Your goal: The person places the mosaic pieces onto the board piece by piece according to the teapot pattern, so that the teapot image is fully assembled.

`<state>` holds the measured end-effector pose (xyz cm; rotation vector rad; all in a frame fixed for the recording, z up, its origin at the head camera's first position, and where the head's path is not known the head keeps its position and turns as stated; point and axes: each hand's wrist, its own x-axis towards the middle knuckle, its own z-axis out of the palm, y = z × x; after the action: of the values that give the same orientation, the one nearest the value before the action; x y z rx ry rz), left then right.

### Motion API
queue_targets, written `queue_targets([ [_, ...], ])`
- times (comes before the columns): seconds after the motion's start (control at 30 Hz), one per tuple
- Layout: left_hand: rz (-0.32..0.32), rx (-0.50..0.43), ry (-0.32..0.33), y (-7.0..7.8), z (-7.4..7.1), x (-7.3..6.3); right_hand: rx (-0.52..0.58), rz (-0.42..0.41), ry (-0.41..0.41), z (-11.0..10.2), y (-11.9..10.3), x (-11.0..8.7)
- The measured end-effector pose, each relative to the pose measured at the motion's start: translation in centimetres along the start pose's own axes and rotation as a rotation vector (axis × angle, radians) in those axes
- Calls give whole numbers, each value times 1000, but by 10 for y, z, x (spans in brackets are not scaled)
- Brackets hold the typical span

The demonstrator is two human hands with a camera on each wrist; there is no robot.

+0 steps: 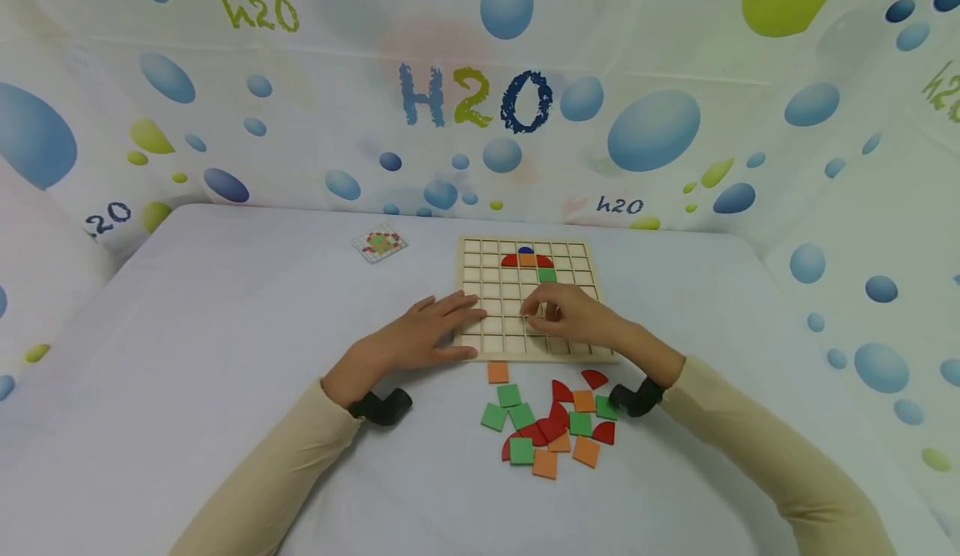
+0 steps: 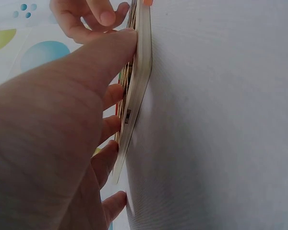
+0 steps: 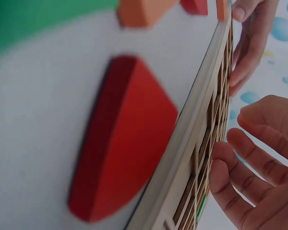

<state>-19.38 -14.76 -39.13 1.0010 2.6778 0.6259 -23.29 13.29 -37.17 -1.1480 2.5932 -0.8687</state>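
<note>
A wooden grid board (image 1: 491, 343) lies on the table. Set in its upper cells are a blue rounded piece (image 1: 526, 250), an orange square (image 1: 527, 261), red quarter-round pieces (image 1: 510, 262) on both sides of it, and a green square (image 1: 547, 275) lower right. My left hand (image 1: 427, 331) rests with spread fingers on the board's left edge; its thumb lies along the frame in the left wrist view. Over the middle-right cells hovers my right hand (image 1: 573, 314), fingers loosely bent. Between its thumb and fingertips (image 3: 225, 151) no piece shows in the right wrist view.
Loose green squares (image 1: 521, 416), orange squares (image 1: 587, 452) and red quarter-round pieces (image 1: 603, 433) are scattered in front of the board, some overlapping. A small pattern card (image 1: 380, 242) lies at the back left. A printed curtain (image 1: 337, 122) hangs behind the table.
</note>
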Motion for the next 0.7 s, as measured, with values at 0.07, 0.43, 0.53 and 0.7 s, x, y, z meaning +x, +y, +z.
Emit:
queue_targets([
  [0.07,2,3,3,-1,0,0,10,-16,-14,0,-5,-1],
  [0.43,15,1,21,-1,0,-2,8,-85,-103,7,-24,-4],
  [0.53,7,0,16,0,0,-2,7,-120,-122,10,-27,-5],
  [0.7,1,1,13,0,0,-1,25,-152,-178,15,-34,-8],
])
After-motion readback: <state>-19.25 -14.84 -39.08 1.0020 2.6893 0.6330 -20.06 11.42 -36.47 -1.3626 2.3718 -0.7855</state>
